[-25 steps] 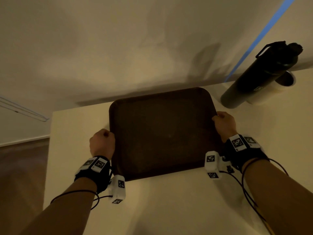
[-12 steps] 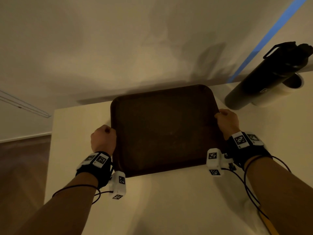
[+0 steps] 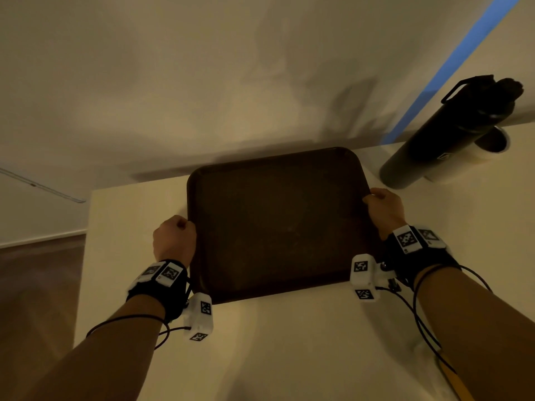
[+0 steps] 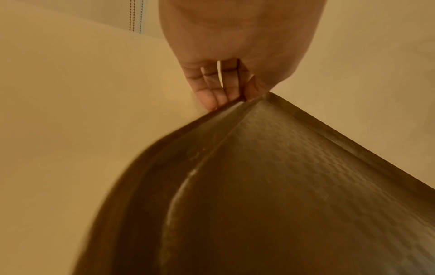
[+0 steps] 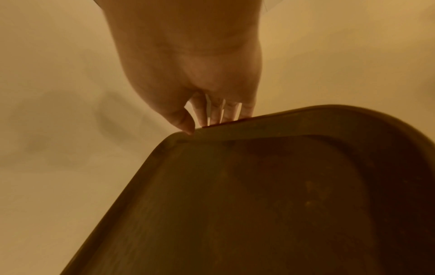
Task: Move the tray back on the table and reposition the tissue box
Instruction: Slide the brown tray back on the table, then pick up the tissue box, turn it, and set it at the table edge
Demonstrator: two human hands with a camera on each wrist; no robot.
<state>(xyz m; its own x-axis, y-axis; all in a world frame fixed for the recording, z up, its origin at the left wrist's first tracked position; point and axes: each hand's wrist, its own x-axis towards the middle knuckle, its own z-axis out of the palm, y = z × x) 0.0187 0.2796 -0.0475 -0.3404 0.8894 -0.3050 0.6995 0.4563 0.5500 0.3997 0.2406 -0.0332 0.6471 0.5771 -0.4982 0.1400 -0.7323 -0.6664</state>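
Observation:
A dark brown tray lies on the pale table, its far edge close to the wall. My left hand grips the tray's left rim, fingers curled under the edge. My right hand grips the right rim near the far corner, thumb on top and fingers beneath. The tray carries nothing. No tissue box shows in any view.
A tall black bottle stands at the table's back right, a white cup just behind it. The wall, with a blue tape stripe, runs along the table's far side. The table's left edge drops to a wooden floor.
Both hands have slid the tray a little farther back toward the wall, keeping the same grip on its rims.

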